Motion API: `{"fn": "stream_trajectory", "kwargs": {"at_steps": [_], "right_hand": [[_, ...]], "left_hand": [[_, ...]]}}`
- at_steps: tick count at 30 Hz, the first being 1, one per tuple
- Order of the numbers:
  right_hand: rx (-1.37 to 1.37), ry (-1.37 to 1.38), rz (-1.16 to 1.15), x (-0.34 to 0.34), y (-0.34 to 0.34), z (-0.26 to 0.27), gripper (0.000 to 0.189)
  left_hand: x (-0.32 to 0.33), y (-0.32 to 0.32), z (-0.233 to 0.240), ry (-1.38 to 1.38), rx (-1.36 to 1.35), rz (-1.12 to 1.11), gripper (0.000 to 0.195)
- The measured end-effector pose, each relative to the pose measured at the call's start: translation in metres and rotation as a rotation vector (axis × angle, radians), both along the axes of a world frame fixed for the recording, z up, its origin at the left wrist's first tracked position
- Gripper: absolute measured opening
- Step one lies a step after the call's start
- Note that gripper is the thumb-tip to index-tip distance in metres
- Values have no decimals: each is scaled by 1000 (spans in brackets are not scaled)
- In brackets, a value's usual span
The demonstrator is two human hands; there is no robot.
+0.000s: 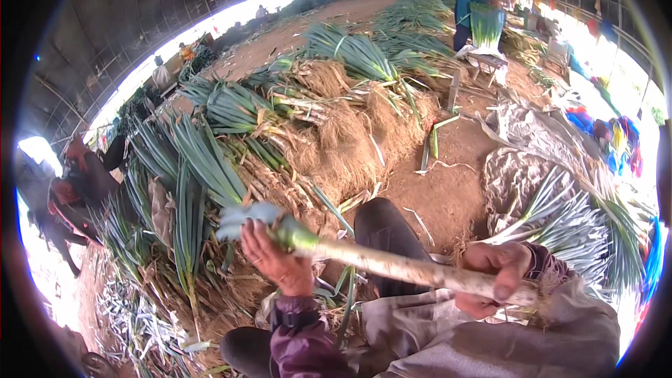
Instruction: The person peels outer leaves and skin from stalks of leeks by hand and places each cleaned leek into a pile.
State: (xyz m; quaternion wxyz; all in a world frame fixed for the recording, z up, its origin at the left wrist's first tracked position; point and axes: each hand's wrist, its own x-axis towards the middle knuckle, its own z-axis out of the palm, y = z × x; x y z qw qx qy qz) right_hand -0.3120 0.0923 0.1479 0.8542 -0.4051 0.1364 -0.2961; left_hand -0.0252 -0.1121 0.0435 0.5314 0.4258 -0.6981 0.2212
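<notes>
Across my lap lies a long leek-like green onion (pixel 388 261), its white stalk slanting down to the right. My left hand (pixel 278 258) grips it where the green leaves begin, with the leaf ends blurred past my fingers. Around the lower stalk, close to the root end, my right hand (pixel 496 275) is closed with the thumb on top. Fine roots show just beyond that hand. A pale cloth (pixel 488 344) covers my lap beneath the stalk.
Piled stalks with fibrous roots (pixel 362 142) stretch ahead and left. More green onions (pixel 572 236) lie on the right beside crumpled sheeting (pixel 530 147). Leaf scraps (pixel 142 320) litter the ground at lower left. A person (pixel 472 0) stands farther off by a bundle (pixel 485 26) on a small stool (pixel 485 63).
</notes>
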Motion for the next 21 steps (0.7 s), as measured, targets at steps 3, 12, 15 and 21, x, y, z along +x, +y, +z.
{"fn": "stream_trajectory", "kwargs": {"at_steps": [3,12,15,21], "right_hand": [[-125,-295,220,-8,-3,-7,24],[-71,-305,-423,64,-109,-59,48],[-148,-78,-446,127,-113,-77,45],[-368,147,-387,195,-115,-113,17]], "left_hand": [[31,25,33,-197,-110,73,56],[98,124,105,-125,760,-225,31],[94,139,90,25,804,-251,26],[97,152,57,491,1215,-346,17]]}}
